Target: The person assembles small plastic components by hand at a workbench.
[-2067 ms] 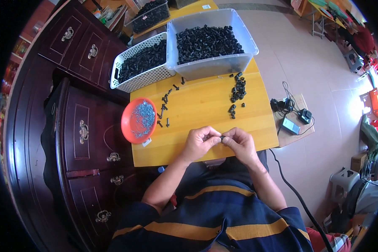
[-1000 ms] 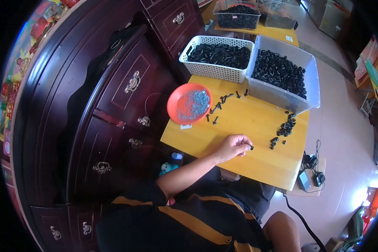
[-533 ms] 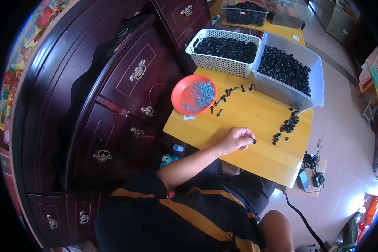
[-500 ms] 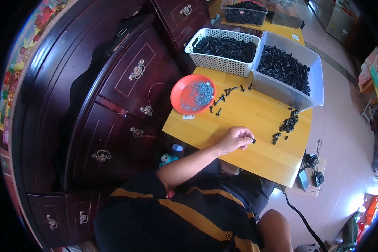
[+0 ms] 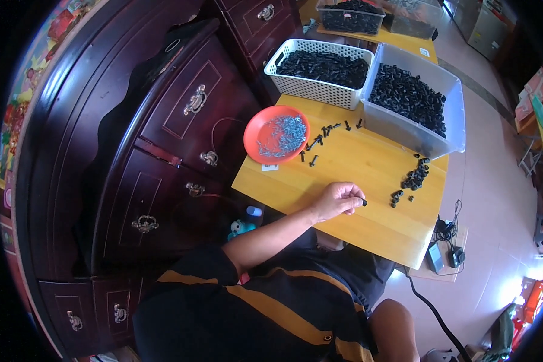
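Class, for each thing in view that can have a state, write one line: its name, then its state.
Left hand: pinching a small black piece
Right hand: out of view
White basket: uncovered, holding black parts
Translucent bin: uncovered, holding black pieces
Orange-red plate: holding thin silvery bits
Black pegs: loose, scattered
Black caps: loose, mostly clustered
Cabinet fronts: closed

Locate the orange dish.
In the head view, the orange dish sits at the left edge of the yellow table, left of the loose black pegs and in front of the white basket.
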Available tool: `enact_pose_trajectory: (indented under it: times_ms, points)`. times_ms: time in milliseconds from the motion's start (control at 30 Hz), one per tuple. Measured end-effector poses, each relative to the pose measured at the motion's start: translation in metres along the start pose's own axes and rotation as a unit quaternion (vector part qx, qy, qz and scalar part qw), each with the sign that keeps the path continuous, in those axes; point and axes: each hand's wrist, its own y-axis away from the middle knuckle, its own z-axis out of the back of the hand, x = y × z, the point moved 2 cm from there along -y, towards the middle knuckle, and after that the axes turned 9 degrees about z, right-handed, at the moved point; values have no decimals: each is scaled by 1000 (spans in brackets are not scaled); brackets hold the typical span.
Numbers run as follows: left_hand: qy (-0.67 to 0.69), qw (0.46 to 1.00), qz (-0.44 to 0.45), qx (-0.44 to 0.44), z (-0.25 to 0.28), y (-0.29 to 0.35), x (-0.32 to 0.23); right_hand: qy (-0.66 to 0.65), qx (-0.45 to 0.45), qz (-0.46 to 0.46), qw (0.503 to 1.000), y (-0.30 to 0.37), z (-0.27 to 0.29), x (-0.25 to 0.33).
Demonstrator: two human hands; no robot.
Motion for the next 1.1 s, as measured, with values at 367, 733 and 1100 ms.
enact_pose_trajectory:
  times_ms: [367, 733, 1100]
  points:
    - [-16, 1000, 12, 18, -3, -5, -1, -333, -73, -205, 917, 42, -85, -56]
    - [-18, 999, 22, 27, -5, -5, -4, -368, 33, -385, 846, 89, -77, -64]
    - [-64, 997, -17, 30, 7, 19, -19, -3, 202, -917, 345, 290, 25, 24]
